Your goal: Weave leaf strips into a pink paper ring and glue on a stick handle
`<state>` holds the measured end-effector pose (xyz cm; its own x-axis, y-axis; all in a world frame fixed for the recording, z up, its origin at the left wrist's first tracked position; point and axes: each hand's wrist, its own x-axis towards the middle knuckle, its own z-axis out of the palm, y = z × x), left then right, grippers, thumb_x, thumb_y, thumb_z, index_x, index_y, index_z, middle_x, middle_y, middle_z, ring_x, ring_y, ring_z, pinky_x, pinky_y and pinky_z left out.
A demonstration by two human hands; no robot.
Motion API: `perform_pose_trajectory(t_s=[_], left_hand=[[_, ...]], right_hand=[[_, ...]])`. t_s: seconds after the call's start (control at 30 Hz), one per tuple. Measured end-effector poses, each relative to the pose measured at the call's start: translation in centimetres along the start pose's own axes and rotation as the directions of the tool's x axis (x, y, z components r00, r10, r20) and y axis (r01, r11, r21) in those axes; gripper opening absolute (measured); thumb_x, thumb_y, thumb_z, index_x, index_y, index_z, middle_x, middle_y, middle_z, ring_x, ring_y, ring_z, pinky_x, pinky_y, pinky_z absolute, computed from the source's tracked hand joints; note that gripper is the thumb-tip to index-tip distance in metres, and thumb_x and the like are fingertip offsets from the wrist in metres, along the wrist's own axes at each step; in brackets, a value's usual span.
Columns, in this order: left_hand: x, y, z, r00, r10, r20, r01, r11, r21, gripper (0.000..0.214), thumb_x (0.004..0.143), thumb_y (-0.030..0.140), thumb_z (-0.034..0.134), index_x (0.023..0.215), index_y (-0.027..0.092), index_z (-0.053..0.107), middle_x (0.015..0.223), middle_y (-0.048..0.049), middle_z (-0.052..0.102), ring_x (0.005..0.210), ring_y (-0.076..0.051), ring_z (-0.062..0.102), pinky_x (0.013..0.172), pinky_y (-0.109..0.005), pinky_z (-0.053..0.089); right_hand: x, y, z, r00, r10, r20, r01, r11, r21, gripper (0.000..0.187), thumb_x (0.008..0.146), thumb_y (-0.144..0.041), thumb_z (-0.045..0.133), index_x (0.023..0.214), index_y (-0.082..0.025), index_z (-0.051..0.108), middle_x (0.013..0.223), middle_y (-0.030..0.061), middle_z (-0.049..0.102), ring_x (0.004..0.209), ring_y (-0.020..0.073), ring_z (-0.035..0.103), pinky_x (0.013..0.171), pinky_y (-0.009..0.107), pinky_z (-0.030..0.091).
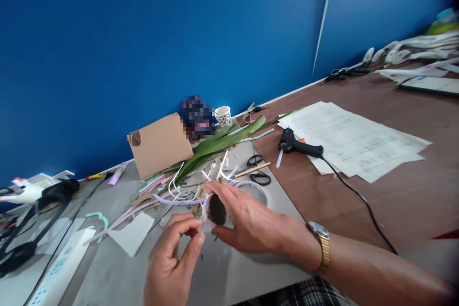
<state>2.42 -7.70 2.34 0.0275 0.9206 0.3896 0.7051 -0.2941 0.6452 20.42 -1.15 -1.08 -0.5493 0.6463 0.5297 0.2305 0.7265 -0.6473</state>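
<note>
My right hand (247, 220) grips a small round piece with a dark green centre (217, 210), thumb below and fingers curled over it. A pale lilac strip (179, 201) runs off to the left from that piece. My left hand (172, 253) pinches the strip's near end between thumb and forefinger, right beside the round piece. A gold wristwatch (322, 241) sits on my right wrist. Both hands hover over a grey mat (229, 267) strewn with cut strips.
Long green leaves (222, 141), a folded cardboard piece (159, 146), black scissors (258, 168), a tape roll (255, 189) and a paper cup (223, 115) lie behind. A black glue gun (297, 146) with its cord (358, 196) rests by printed sheets (351, 141). A power strip (59, 267) lies left.
</note>
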Motion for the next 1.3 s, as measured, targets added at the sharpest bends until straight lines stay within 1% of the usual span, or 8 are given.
perform_pose_trajectory(t_s=[0.13, 0.3, 0.47, 0.63, 0.8, 0.97, 1.13, 1.3], left_hand=[[-0.1, -0.2, -0.7, 0.992, 0.081, 0.093, -0.085, 0.996, 0.038, 0.017, 0.081, 0.024, 0.063, 0.097, 0.027, 0.066, 0.097, -0.0008, 0.063, 0.075, -0.013, 0.066, 0.069, -0.021, 0.054], [0.2, -0.4, -0.9, 0.999, -0.045, 0.019, 0.045, 0.998, 0.034, 0.020, 0.088, 0.028, 0.055, 0.107, 0.026, 0.062, 0.100, -0.0043, 0.066, 0.081, -0.016, 0.068, 0.068, -0.024, 0.056], [0.6, -0.9, 0.0, 0.996, 0.092, 0.006, -0.092, 0.978, 0.186, 0.022, 0.088, 0.026, 0.053, 0.104, 0.024, 0.068, 0.108, -0.0071, 0.064, 0.090, -0.019, 0.067, 0.077, -0.029, 0.057], [0.7, -0.9, 0.4, 0.981, 0.195, 0.001, -0.187, 0.942, 0.278, 0.024, 0.088, 0.022, 0.051, 0.105, 0.023, 0.069, 0.106, -0.0081, 0.065, 0.097, -0.020, 0.066, 0.078, -0.029, 0.056], [1.0, -0.6, 0.3, 0.976, 0.215, 0.034, -0.215, 0.924, 0.317, 0.019, 0.086, 0.024, 0.056, 0.102, 0.022, 0.065, 0.103, -0.0079, 0.067, 0.096, -0.021, 0.066, 0.082, -0.032, 0.055], [1.0, -0.6, 0.6, 0.964, 0.264, 0.021, -0.255, 0.908, 0.333, 0.019, 0.082, 0.031, 0.062, 0.099, 0.021, 0.058, 0.100, -0.0072, 0.065, 0.092, -0.021, 0.065, 0.079, -0.030, 0.054], [1.0, -0.3, 0.8, 0.941, 0.336, 0.040, -0.322, 0.854, 0.408, 0.010, 0.083, 0.013, 0.056, 0.089, 0.021, 0.056, 0.094, -0.0046, 0.061, 0.088, -0.017, 0.062, 0.081, -0.026, 0.049], [1.3, 0.0, 0.2, 0.955, 0.295, 0.041, -0.289, 0.885, 0.365, 0.011, 0.084, 0.012, 0.055, 0.083, 0.023, 0.057, 0.094, -0.0028, 0.060, 0.087, -0.015, 0.061, 0.080, -0.024, 0.048]], right_hand=[[-0.1, 0.6, 0.2, 0.997, -0.069, -0.045, 0.069, 0.998, -0.016, 0.070, 0.081, -0.018, 0.057, 0.139, -0.008, 0.019, 0.127, 0.0235, 0.051, 0.124, 0.0330, 0.047, 0.097, 0.050, 0.045], [-0.1, 0.5, 0.3, 0.997, -0.070, -0.032, 0.068, 0.996, -0.051, 0.067, 0.082, -0.017, 0.056, 0.139, -0.007, 0.020, 0.121, 0.0228, 0.055, 0.123, 0.0333, 0.048, 0.097, 0.051, 0.045], [0.0, 0.4, 0.1, 0.998, -0.063, -0.024, 0.061, 0.996, -0.062, 0.064, 0.083, -0.019, 0.056, 0.136, -0.005, 0.024, 0.123, 0.0246, 0.054, 0.121, 0.0328, 0.049, 0.097, 0.049, 0.045], [0.1, 0.2, -0.1, 0.999, -0.051, 0.012, 0.052, 0.996, -0.066, 0.063, 0.083, -0.020, 0.056, 0.136, -0.004, 0.026, 0.122, 0.0244, 0.055, 0.114, 0.0309, 0.053, 0.097, 0.048, 0.045], [0.1, 0.2, -0.1, 0.997, -0.074, 0.016, 0.075, 0.994, -0.074, 0.064, 0.083, -0.017, 0.055, 0.137, -0.004, 0.024, 0.123, 0.0249, 0.054, 0.120, 0.0327, 0.049, 0.097, 0.050, 0.044], [0.1, 0.5, -0.1, 0.998, -0.069, 0.010, 0.070, 0.995, -0.077, 0.067, 0.081, -0.016, 0.055, 0.138, -0.005, 0.021, 0.120, 0.0241, 0.056, 0.112, 0.0317, 0.054, 0.093, 0.051, 0.045], [0.2, 0.5, -0.2, 0.998, -0.065, 0.020, 0.066, 0.994, -0.089, 0.064, 0.081, -0.016, 0.054, 0.135, -0.003, 0.023, 0.118, 0.0238, 0.056, 0.112, 0.0314, 0.053, 0.094, 0.049, 0.045], [0.1, 0.4, -0.1, 0.998, -0.041, 0.050, 0.047, 0.991, -0.122, 0.065, 0.080, -0.017, 0.054, 0.135, -0.001, 0.023, 0.117, 0.0244, 0.057, 0.108, 0.0315, 0.054, 0.094, 0.048, 0.044]])
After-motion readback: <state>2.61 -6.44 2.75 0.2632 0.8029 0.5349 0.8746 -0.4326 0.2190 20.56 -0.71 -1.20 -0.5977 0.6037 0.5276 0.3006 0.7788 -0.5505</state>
